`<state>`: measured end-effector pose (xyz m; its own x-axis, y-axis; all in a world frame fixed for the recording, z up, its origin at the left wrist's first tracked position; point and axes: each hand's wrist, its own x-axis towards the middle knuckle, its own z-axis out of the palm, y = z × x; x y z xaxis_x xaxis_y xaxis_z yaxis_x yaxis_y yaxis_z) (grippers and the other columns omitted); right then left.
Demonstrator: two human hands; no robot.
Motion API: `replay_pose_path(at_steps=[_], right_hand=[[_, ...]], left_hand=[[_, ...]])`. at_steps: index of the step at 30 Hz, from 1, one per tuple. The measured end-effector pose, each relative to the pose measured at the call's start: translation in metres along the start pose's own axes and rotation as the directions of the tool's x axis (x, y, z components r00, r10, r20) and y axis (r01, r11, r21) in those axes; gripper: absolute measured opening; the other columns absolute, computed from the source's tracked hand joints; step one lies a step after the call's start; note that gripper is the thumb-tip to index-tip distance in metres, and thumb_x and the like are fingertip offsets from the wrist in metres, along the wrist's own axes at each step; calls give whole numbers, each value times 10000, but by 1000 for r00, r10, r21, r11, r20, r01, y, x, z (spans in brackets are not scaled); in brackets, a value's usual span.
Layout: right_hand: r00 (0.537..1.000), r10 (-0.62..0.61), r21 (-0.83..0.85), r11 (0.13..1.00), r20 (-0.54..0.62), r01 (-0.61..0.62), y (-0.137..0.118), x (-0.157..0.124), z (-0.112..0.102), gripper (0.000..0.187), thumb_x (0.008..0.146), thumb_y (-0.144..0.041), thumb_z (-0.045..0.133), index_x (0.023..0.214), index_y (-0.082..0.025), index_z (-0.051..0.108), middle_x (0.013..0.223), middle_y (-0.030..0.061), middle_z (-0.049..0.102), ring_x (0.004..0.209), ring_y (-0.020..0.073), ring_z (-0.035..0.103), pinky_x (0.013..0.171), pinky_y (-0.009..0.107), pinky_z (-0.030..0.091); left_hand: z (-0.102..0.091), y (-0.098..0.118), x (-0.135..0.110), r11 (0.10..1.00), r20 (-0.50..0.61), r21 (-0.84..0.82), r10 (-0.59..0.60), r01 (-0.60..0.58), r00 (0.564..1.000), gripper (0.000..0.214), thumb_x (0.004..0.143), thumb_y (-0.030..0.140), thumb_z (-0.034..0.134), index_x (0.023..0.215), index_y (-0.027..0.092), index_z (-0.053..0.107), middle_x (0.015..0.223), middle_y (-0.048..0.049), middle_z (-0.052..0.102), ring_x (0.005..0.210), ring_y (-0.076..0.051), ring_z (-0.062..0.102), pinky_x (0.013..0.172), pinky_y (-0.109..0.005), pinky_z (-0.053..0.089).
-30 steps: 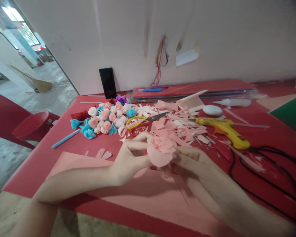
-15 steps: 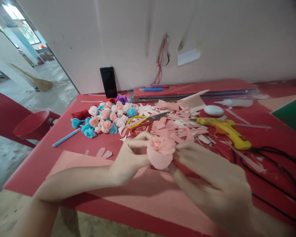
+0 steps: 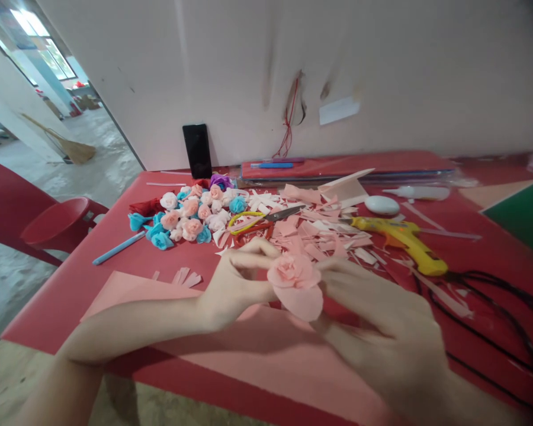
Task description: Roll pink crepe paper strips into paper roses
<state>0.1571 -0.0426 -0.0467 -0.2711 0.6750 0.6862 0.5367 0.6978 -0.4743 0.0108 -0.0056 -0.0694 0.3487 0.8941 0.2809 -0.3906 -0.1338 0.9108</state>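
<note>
Both of my hands meet over the red table around a pink paper rose. My left hand pinches the rose from the left with fingers curled. On its right side, my right hand closes around the rose and its loose outer petal. Below them lies a pink paper sheet. Past the rose lies a heap of pink paper scraps.
A pile of small pink, blue and white paper roses lies at the left rear, with yellow-handled scissors beside it. A yellow glue gun and black cord lie to the right. A blue pen, black phone and red chair are left.
The outer petal has swung from the rose's left side down to its lower right. My right hand has come up closer round the rose; the left hand has hardly moved.
</note>
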Motion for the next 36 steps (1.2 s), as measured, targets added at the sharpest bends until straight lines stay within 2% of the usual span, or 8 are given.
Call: replay_pose_path(at_steps=[4, 9, 18, 20, 23, 27, 32, 36], right_hand=[[997, -81, -4, 997, -18, 81, 9, -2, -4, 244, 848, -88, 469, 663, -225, 549, 552, -4, 599, 561, 146, 564, 518, 261, 488], [940, -341, -49, 939, -6, 340, 22, -2, -4, 157, 828, -61, 507, 857, -175, 611, 765, 82, 719, 733, 200, 596, 599, 326, 524], [915, -399, -57, 914, 52, 402, 36, -9, -5, 219, 865, -75, 426, 923, -147, 625, 903, 106, 721, 880, 203, 563, 665, 331, 503], [920, -390, -24, 920, 49, 391, 42, -11, -4, 239, 867, -84, 432, 984, -156, 628, 957, 94, 714, 878, 202, 558, 676, 337, 498], [940, -341, 41, 940, 14, 340, 52, -13, -2, 279, 847, -93, 487, 1073, -187, 621, 996, 74, 702, 866, 214, 557, 699, 366, 487], [954, -296, 107, 948, -40, 298, 58, -13, 0, 261, 847, -135, 525, 1062, -228, 639, 983, 58, 700, 842, 223, 548, 671, 368, 473], [973, -227, 194, 953, -45, 232, 52, -6, 2, 123, 853, -218, 552, 875, -246, 670, 822, 32, 703, 714, 203, 563, 663, 371, 464], [990, -140, 267, 954, -10, 137, 44, -2, 3, 153, 856, -264, 547, 755, -248, 662, 701, 19, 664, 655, 188, 537, 613, 347, 461]], left_hand=[[-4, -1, 2, 949, 56, 220, 220, -227, 974, 87, 641, 234, 767, 585, 208, 706, 589, 29, 490, 612, -84, 451, 589, -234, 409], [-7, 4, 3, 764, 205, 404, 461, -504, 863, 217, 748, 324, 685, 607, 161, 661, 568, 8, 528, 638, -103, 454, 618, -264, 420], [-8, 3, 6, 599, 325, 429, 596, -676, 734, 230, 811, 307, 618, 666, 129, 619, 592, -16, 551, 657, -110, 451, 642, -255, 432], [-8, 1, 6, 616, 332, 421, 578, -666, 745, 207, 820, 302, 605, 702, 133, 619, 625, -19, 558, 670, -111, 472, 654, -251, 439], [-9, -3, 7, 685, 330, 430, 487, -588, 809, 116, 794, 252, 639, 837, 145, 626, 716, -23, 592, 705, -115, 513, 668, -244, 448], [-11, -3, 7, 767, 304, 442, 360, -465, 882, 269, 747, 169, 679, 1004, 163, 602, 799, -23, 608, 766, -130, 542, 721, -260, 463], [-12, 0, 9, 745, 278, 456, 401, -488, 873, 75, 777, 218, 654, 825, 162, 667, 772, -27, 582, 749, -127, 533, 709, -276, 453], [-14, 4, 12, 723, 305, 467, 410, -510, 860, 122, 794, 240, 636, 728, 157, 695, 714, -24, 571, 704, -120, 499, 673, -290, 425]])
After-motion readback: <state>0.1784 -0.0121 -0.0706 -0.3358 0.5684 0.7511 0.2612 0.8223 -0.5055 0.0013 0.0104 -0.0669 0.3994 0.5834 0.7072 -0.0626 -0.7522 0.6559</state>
